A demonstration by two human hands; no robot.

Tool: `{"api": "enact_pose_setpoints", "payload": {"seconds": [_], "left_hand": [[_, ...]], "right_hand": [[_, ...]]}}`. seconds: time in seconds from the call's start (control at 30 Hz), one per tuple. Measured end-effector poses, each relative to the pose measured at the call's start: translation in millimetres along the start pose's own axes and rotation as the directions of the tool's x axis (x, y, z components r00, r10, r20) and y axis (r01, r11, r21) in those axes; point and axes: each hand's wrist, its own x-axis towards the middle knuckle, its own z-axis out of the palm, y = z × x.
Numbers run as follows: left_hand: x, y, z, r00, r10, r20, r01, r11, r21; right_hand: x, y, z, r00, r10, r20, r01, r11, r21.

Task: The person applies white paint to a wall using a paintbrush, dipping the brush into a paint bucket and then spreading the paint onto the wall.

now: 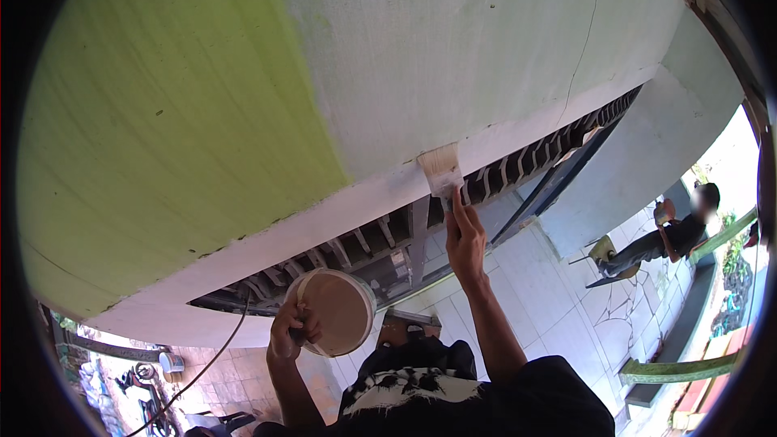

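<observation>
My right hand (466,241) grips the handle of a wide flat paintbrush (441,165). The bristles, coated in whitish paint, press against the pale lower edge of the wall (388,185), just above a slatted vent opening. In my left hand (292,329) is the handle of a white plastic paint bucket (340,312), tilted so that its pale inside shows. How much paint it holds I cannot tell. Bright green paint (176,109) covers the wall's left part, while a thin whitish coat (473,54) lies over the right part.
Beneath me is a brown stool or step (408,326) on the tiled floor (516,291). A dark cable (224,346) hangs at the left. To the right, another person (661,240) stands on a chair or stool, holding a container. A motorcycle (149,397) and a bucket (172,363) are at lower left.
</observation>
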Motion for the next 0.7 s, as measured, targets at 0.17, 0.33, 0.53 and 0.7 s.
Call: {"api": "enact_pose_setpoints", "payload": {"seconds": [0.17, 0.33, 0.53, 0.7], "left_hand": [[-5.4, 1.8, -2.6, 1.0, 0.008, 0.018, -0.008, 1.0, 0.006], [-5.8, 2.4, -4.8, 1.0, 0.023, 0.019, -0.024, 1.0, 0.021], [-3.9, 3.4, -4.5, 0.998, 0.002, 0.055, -0.002, 1.0, 0.011], [-6.9, 8.6, -9.9, 1.0, 0.017, 0.018, -0.017, 0.999, 0.035]], "right_hand": [[-64.6, -5.4, 2.8, 0.957, 0.172, 0.232, -0.128, 0.973, -0.193], [-41.7, -25.9, -14.9, 0.995, 0.099, 0.022, -0.101, 0.993, 0.058], [-21.4, -33.5, 9.7, 0.987, 0.091, 0.132, -0.082, 0.994, -0.072], [-28.6, -40.4, -15.6, 0.992, 0.108, 0.071, -0.106, 0.994, -0.027]]}}
